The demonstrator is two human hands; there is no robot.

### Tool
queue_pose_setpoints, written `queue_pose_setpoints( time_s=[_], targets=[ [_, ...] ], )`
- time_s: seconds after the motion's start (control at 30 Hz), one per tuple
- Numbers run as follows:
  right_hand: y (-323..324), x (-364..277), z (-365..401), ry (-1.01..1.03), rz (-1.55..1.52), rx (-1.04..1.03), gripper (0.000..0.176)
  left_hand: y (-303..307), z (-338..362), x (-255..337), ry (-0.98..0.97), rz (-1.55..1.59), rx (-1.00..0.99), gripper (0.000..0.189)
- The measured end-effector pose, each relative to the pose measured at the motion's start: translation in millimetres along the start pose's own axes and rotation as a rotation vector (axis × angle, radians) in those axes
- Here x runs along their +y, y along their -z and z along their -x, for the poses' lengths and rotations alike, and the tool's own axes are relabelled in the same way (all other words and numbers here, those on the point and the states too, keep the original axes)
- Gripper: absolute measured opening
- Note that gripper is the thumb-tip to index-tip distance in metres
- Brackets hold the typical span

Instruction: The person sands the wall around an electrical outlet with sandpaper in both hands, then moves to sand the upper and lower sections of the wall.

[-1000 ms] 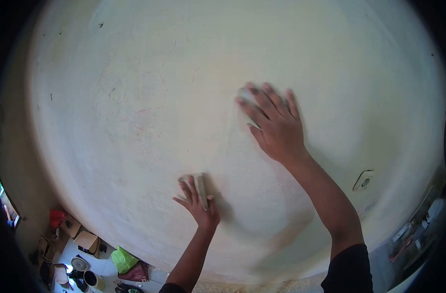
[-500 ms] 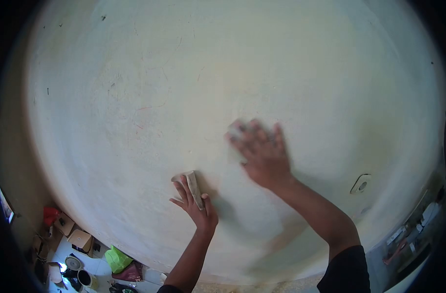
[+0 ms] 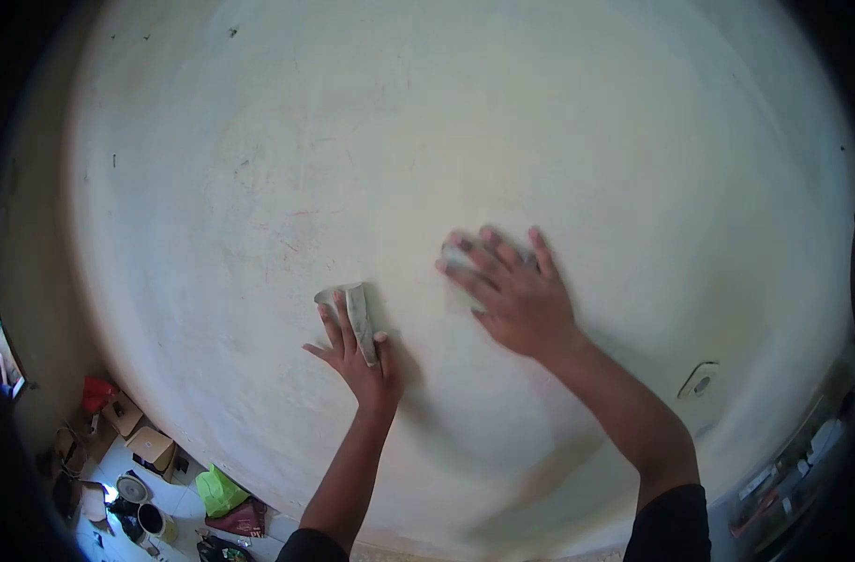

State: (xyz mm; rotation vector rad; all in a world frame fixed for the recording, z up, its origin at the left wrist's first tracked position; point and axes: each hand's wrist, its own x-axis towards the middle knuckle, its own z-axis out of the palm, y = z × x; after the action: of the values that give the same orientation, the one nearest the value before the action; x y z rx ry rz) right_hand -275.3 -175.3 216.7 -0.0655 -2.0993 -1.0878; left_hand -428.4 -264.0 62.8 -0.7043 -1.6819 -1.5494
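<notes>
A pale wall (image 3: 418, 169) with faint scratches and red marks fills most of the head view. My left hand (image 3: 357, 361), at the lower middle, holds a folded, stiff grey sheet that looks like sandpaper (image 3: 357, 314). Its middle fingers lie over the sheet, and the thumb is by its lower right edge. To the right and higher, my right hand (image 3: 521, 300) is flat against the wall with fingers spread. A greyish piece, apparently sandpaper too, shows at its fingertips; the palm and fingers cover most of it.
A wall socket (image 3: 700, 380) is at right, near my right forearm. On the floor at lower left lie a green bag (image 3: 221, 491), a dark red bag (image 3: 247, 518), a cardboard box (image 3: 151, 447) and a bucket (image 3: 156, 521). A lit screen (image 3: 6, 351) stands at far left.
The view has shifted a little. My left hand, with its sheet, is higher and slightly left along the wall. My right hand is nearly in place and less blurred.
</notes>
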Motion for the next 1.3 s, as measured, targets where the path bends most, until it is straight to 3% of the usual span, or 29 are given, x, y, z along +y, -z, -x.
queue_pose_setpoints(
  time_s=[0.1,0.2,0.23,0.3,0.33,0.4,0.47,0.53,0.6,0.67,0.73,0.8,1.0,1.07,1.1,1.13,1.2,1.3],
  targets=[
    [12,28,-32,-0.143,0.045,0.077,0.068,-12,51,-15,0.066,-0.037,-0.072,0.064],
    [11,15,-37,-0.302,0.082,0.142,0.064,-8,137,-25,0.006,-0.104,-0.33,0.059],
    [6,3,-36,-0.166,0.036,0.091,0.062,-2,151,-23,0.015,-0.095,-0.381,0.058],
    [-6,-11,-45,0.107,-0.086,0.031,0.062,1,139,-31,-0.046,-0.184,-0.417,0.058],
    [-7,-11,-58,0.146,-0.069,0.048,0.062,5,131,-35,-0.072,-0.235,-0.441,0.058],
    [-6,4,-98,0.209,-0.042,0.079,0.06,7,81,-34,0.001,-0.211,-0.286,0.06],
    [6,31,-127,0.048,0.056,0.253,0.046,20,35,-24,0.144,-0.067,-0.139,0.061],
    [13,60,-137,-0.208,0.229,0.377,0.047,27,26,-36,0.15,-0.087,-0.118,0.058],
    [20,69,-129,-0.346,0.212,0.43,0.049,29,35,-46,0.186,-0.087,-0.123,0.057],
    [7,34,-117,-0.267,0.297,0.27,0.05,28,75,-61,0.247,-0.072,-0.132,0.058],
    [-1,-2,-112,0.002,0.085,0.121,0.052,26,98,-60,0.268,-0.05,-0.188,0.058],
    [-5,-15,-128,0.119,-0.041,0.181,0.05,26,107,-56,0.251,-0.091,-0.251,0.059],
    [20,67,-171,-0.274,0.189,0.476,0.046,37,-24,-73,0.206,-0.062,0.013,0.063],
    [8,45,-155,-0.279,0.246,0.366,0.048,35,-33,-73,0.219,-0.024,0.06,0.063],
    [4,28,-145,-0.278,0.274,0.316,0.049,30,-30,-68,0.225,0.015,0.07,0.063],
    [4,5,-137,-0.134,0.212,0.207,0.051,24,-24,-62,0.236,0.053,0.085,0.063],
    [-9,-21,-131,0.106,-0.043,0.18,0.05,15,2,-37,0.132,-0.043,-0.019,0.061],
    [1,1,-156,0.085,-0.034,0.215,0.049,18,-3,-29,0.059,-0.14,-0.074,0.059]
  ],
)
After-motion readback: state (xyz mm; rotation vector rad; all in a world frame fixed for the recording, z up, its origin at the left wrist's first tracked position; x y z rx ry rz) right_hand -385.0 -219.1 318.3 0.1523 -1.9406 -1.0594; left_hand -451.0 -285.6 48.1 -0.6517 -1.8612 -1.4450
